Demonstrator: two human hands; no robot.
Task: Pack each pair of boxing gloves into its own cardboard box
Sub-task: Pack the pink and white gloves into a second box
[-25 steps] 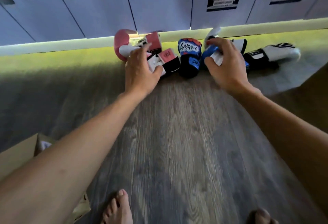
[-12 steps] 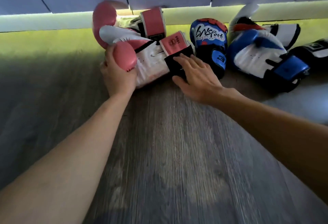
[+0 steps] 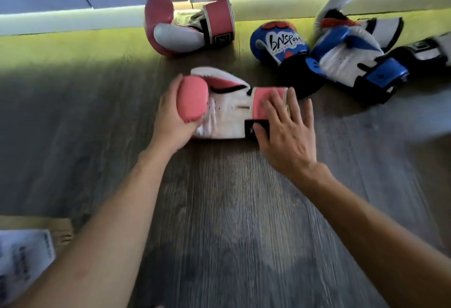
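1. Floor (image 3: 231,210): grey wood-grain planks, matte.
2. Cardboard box (image 3: 34,224): brown corner at the lower left edge with a white printed sheet on it, well apart from the gloves.
3. Near pink glove (image 3: 227,114): lies on the floor mid-frame. Smooth pink padding, white palm, black strap. Long axis runs left-right, padded end left, cuff right.
4. Second pink glove (image 3: 185,26): behind it, by the lit wall base.
5. Blue gloves (image 3: 346,63): glossy, piled to the right.
6. Left hand (image 3: 170,117): fingers curled round the pink padded end.
7. Right hand (image 3: 288,131): fingers straight, flat on the pink cuff.

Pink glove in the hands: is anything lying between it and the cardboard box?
Nothing visible does. Between the pink glove, gripped by the left hand, and the cardboard box lies only bare wooden floor.
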